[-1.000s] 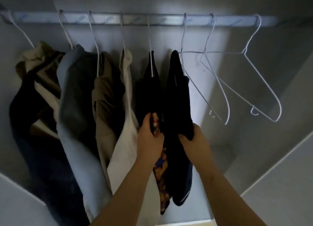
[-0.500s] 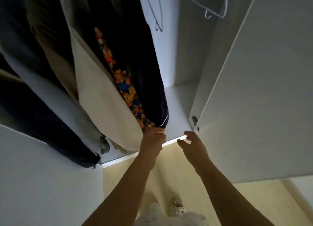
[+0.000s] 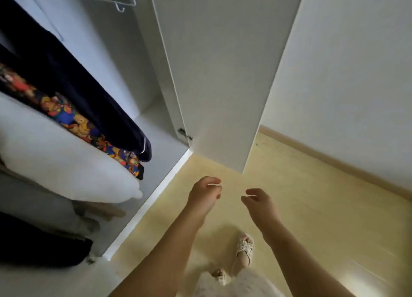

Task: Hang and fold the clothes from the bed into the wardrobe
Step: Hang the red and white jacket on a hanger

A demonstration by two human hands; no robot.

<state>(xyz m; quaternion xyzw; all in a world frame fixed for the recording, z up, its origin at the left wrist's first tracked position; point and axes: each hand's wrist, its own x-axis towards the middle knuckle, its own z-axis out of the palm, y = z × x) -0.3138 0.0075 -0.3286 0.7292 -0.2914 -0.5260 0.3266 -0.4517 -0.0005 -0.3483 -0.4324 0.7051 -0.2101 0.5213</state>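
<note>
Left hand and right hand hover low centre over the floor, each grip loose and apart, holding nothing I can see. Clothes hang at left inside the wardrobe.

floor: pale yellow | on it: sandalled feet, wardrobe

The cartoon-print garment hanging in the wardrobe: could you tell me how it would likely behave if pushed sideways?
Probably floppy: the cartoon-print garment drapes in a thin, flat fold between the navy garment and the white garment. It would likely swing rather than slide, since it appears to hang clear of the wardrobe floor.
</note>
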